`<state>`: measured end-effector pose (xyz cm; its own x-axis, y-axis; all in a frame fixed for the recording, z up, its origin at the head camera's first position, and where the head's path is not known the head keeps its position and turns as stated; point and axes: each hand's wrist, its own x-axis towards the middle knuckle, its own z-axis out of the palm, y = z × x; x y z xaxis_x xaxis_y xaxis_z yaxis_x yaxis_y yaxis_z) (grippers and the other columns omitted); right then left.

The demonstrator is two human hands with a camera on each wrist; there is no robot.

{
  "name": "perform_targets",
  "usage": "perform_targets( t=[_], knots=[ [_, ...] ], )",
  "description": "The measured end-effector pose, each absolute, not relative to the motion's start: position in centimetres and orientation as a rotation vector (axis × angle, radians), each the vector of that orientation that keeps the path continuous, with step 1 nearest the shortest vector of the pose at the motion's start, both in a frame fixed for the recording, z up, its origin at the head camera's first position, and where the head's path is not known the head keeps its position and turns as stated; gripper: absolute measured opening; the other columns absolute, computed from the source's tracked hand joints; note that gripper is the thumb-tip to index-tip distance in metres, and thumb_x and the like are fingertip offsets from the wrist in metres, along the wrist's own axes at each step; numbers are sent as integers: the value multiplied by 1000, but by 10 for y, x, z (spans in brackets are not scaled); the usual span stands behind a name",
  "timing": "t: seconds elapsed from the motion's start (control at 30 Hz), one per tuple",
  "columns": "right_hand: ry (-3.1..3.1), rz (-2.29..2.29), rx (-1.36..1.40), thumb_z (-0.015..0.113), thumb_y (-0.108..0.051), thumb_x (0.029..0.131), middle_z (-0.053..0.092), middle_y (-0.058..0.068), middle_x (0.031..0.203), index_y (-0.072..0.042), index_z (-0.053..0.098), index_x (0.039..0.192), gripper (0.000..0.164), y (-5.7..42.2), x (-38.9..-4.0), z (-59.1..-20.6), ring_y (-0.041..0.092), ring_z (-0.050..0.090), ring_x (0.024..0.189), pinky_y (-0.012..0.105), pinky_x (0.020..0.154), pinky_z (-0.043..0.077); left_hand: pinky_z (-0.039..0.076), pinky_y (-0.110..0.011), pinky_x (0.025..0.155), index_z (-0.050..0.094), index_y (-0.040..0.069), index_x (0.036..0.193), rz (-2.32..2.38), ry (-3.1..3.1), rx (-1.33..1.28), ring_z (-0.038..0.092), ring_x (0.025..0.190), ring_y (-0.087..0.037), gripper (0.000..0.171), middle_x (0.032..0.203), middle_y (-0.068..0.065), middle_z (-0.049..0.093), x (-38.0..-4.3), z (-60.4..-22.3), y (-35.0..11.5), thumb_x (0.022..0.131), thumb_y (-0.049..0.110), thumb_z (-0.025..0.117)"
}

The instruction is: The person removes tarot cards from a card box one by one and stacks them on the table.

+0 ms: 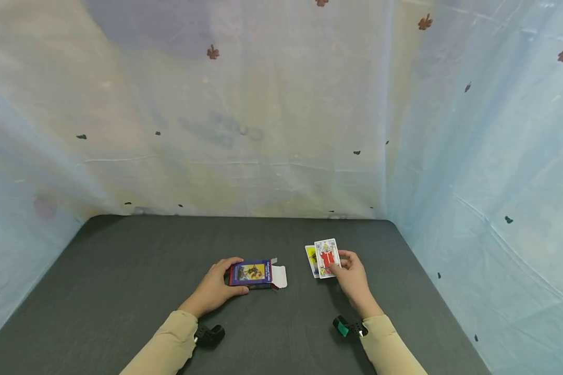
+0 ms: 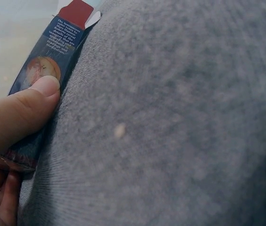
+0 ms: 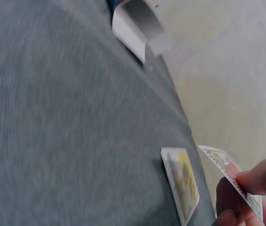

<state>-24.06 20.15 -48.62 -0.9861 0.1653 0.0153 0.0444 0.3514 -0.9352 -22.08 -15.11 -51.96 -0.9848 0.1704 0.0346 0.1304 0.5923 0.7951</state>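
Observation:
On the left, my left hand (image 1: 214,287) grips the closed end of a blue tarot card box (image 1: 252,272), thumb along its near side and fingers at the far side. The box lies flat with its white end flap (image 1: 279,276) open toward the right. My right hand (image 1: 355,284) pinches a white-bordered card with a red figure (image 1: 327,255) between thumb and fingers. In the right wrist view that card is tilted and raised off the table. Below it, a yellow card (image 3: 181,181) lies face up on the cloth, partly hidden in the head view.
A dark grey cloth-covered table (image 1: 145,250) spreads under both hands. Pale translucent curtains (image 1: 262,182) with leaf prints hang behind it and along both sides. A black wrist strap (image 1: 209,336) is on the left wrist, another (image 1: 349,327) on the right.

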Motion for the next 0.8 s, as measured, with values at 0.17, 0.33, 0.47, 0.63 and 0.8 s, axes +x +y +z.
perform_targets(
  t=[0.17,0.33,0.47,0.63,0.8],
  knots=[
    [-2511,1674,-212,67,-7,88,63,16,100,-5,45,131,48,206,-244,-490,23,62,81,26,57,45,38,-51,97,48,25,140,1377,2766,266,44,119,-23,80,134,-1,50,-221,-521,-152,71,43,85],
    [-2538,1658,-211,67,-7,89,63,15,100,-6,45,132,49,205,-253,-494,21,62,81,27,60,46,39,-51,96,49,26,140,1378,2767,265,45,118,-23,80,134,0,50,-221,-522,-152,71,44,85],
    [-2570,1648,-192,66,-7,89,62,16,100,-5,44,133,49,201,-263,-495,21,62,81,28,61,47,39,-50,96,49,27,139,1379,2767,254,45,117,-22,80,133,0,51,-221,-523,-153,70,45,85],
    [-2610,1623,-196,66,-7,89,60,16,100,-3,44,133,50,197,-271,-494,22,61,80,30,61,46,40,-50,95,50,27,139,1380,2770,256,46,116,-22,79,131,1,52,-221,-522,-153,70,45,85],
    [-2633,1570,-209,65,-6,87,59,17,97,0,45,132,50,198,-274,-495,22,59,77,30,59,46,40,-50,96,50,26,139,1384,2771,261,46,117,-22,80,131,1,52,-222,-521,-152,70,45,85]
  ],
)
